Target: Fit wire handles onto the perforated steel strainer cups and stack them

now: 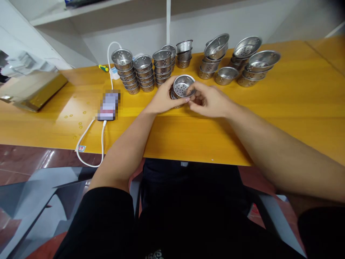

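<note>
Left grip (163,98) is clamped around a perforated metal cup (182,86) from its left side; another rim seems to show below it. Whether the cup rests on the worktop (188,136) or is held just above, I cannot tell. My right grip (209,100) meets it from the other side, a finger reaching over the rim into the mouth; whether those fingers pinch the wall, I cannot tell.

I judge the step in hand to be finger work at that rim, left steadying, right manipulating. The next move, as I read it, calls for a firm left hold and a light, sure purchase from the right.

Sweeping from the left, I see a cardboard box (51,90), a phone (108,106) on a white cable (102,147), then three tall stacks: first stack (125,68), second stack (144,70), third stack (162,63). Past them come a short stack (184,54), a tilted-top stack (214,54), a single cup (226,76) and two leaning stacks (260,64).
</note>
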Action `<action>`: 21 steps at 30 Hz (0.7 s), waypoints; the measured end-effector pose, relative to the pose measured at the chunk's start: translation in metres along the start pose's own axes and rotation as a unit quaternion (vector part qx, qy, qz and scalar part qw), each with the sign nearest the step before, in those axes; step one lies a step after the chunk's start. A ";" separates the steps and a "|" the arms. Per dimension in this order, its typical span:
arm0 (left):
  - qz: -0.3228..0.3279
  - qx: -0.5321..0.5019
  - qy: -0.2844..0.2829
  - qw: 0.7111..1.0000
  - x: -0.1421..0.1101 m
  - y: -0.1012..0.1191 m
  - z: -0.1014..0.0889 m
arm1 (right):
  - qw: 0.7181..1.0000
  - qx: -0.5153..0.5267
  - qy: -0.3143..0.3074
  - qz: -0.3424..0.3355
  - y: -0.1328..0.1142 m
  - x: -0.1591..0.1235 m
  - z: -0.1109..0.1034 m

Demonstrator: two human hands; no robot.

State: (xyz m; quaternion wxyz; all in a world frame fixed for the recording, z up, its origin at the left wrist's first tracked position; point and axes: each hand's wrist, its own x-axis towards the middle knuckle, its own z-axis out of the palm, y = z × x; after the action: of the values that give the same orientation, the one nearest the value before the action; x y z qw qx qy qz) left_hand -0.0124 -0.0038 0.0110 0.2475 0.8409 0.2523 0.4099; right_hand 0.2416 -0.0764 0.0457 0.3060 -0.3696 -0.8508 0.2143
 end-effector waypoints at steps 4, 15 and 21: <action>0.006 0.025 0.012 1.000 0.003 0.002 0.002 | 0.999 -0.024 0.017 0.031 -0.008 -0.003 -0.011; -0.074 0.103 0.001 0.992 0.001 0.059 -0.002 | 0.993 -0.092 0.065 -0.020 -0.013 -0.006 -0.029; -0.051 0.094 -0.006 0.994 0.002 0.056 -0.001 | 0.995 -0.062 0.074 -0.023 -0.013 -0.006 -0.028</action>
State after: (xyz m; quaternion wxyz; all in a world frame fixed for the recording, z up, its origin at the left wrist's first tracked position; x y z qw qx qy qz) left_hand -0.0003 -0.0444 0.0474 0.1891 0.8492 0.3305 0.3658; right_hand 0.2577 -0.0852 0.0715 0.3498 -0.3832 -0.8455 0.1260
